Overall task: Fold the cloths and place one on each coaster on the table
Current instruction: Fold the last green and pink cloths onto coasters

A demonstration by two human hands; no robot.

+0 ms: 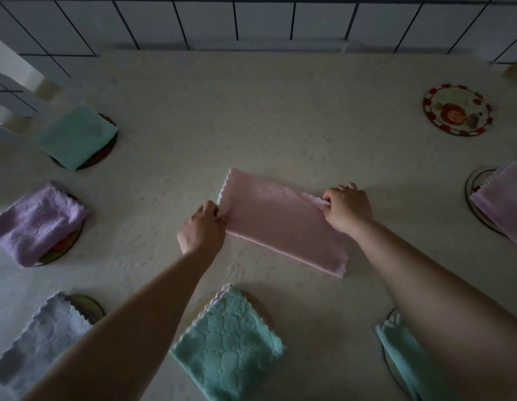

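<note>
Done: six folded cloths sit on coasters around the hands.
In hand: pink cloth [283,221], folded once, between left hand [203,228] and right hand [347,206], fingers pinching its edges.
Left: second fold, then empty coaster [457,110], far beyond right fingertips.

The pink cloth [280,221] at the centre of the frame is soft, matt plush with an embossed pattern and scalloped edges. The teal cloth [228,342] at lower centre has the same fuzzy nap. The counter [251,117] wears a matt, faintly dotted fabric cover. The bare coaster [457,110] at upper right looks smooth and glossy. Glazed tiles [211,21] line the top.
</note>
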